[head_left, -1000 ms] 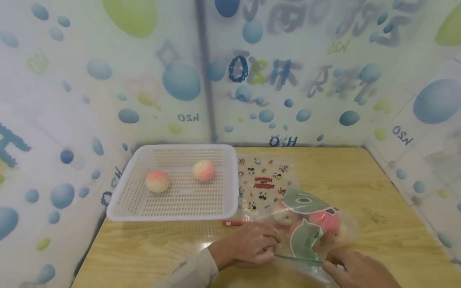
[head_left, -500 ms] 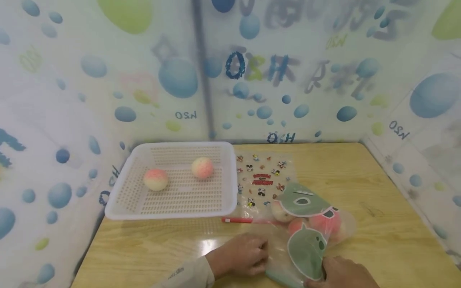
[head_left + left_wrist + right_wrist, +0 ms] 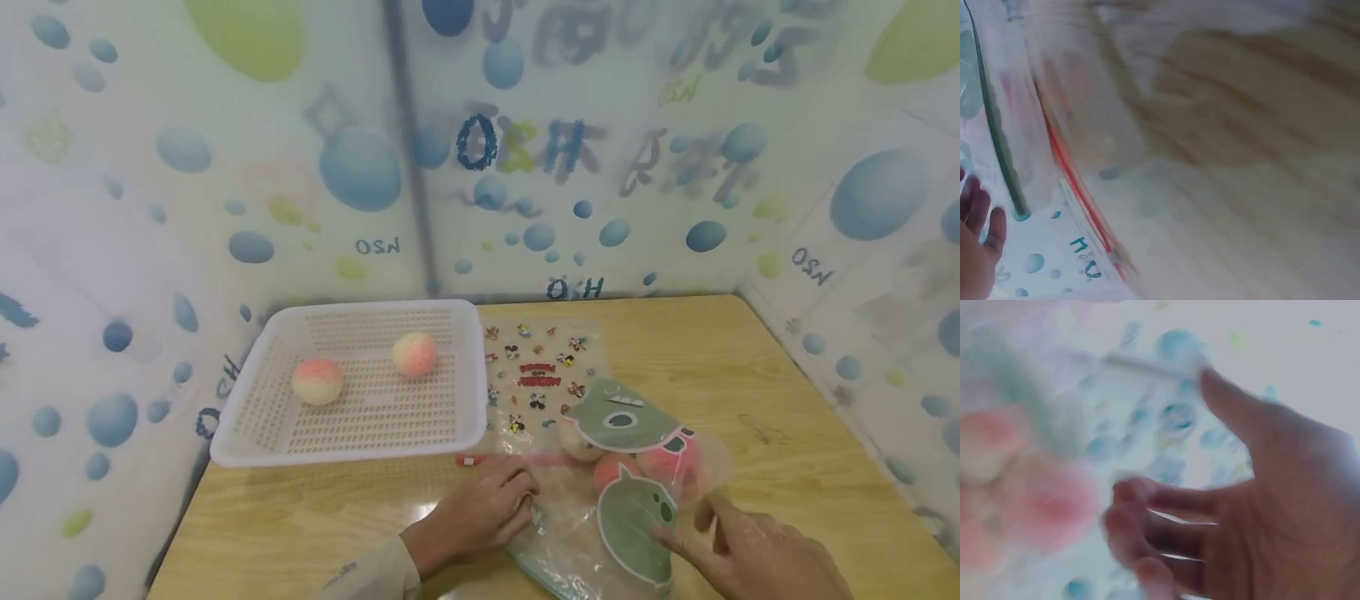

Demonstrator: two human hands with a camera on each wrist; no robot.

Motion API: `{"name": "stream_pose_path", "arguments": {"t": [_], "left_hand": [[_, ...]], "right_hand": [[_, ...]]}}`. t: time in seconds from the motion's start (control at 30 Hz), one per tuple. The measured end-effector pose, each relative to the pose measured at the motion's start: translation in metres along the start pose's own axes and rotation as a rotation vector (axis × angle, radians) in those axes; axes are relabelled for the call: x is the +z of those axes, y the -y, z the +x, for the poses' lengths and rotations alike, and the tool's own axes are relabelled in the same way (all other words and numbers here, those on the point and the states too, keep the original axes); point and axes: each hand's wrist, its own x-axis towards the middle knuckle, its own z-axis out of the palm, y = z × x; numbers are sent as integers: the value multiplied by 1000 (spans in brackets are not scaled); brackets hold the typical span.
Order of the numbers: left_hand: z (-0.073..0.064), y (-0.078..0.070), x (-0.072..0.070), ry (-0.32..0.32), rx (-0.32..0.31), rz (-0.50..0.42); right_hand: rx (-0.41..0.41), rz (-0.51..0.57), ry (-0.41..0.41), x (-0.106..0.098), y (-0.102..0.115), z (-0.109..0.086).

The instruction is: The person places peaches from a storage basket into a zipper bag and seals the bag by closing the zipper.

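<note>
The clear bag with green prints [image 3: 630,533] lies on the right part of the tabletop [image 3: 675,350], with its green closing strip [image 3: 540,575] turned to the near edge. Inside it, toward the right edge, there are several peaches [image 3: 667,467]. The step in hand appears to be work at the mouth of this bag; the next move would probably call for a firm hold on both ends of the strip.

The left hand [image 3: 476,512] is at the left border of the bag, its fingers bent; whether they pinch the film, one cannot tell, and the left wrist view is blurred. The right hand [image 3: 757,550] is loose: its thumb is spread well away from the bent fingers, nothing is seen between them, and in the head view the thumb tip is over the bag.

Behind the bag, toward the far edge, a printed bag [image 3: 540,367] lies flat, with a red strip [image 3: 470,460] along its near side. Near the far left corner stands a white basket [image 3: 348,457] with two loose peaches [image 3: 318,382], apart from each other.
</note>
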Motion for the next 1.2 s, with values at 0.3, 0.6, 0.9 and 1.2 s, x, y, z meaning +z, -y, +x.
{"name": "stream_pose_path", "arguments": {"t": [0.3,0.6,0.9,1.2], "left_hand": [[-12,12,9,157,-212,183],[-15,5,2,512,-231,348],[-10,9,-2,548,-199,374],[-8,10,-10,642,-215,321]], "right_hand": [[-619,-115,-805,4,72,5],[-529,-361,-436,87,68,37],[-487,-271,-428,86,62,51],[-474,-222,-446,76,48,61]]}}
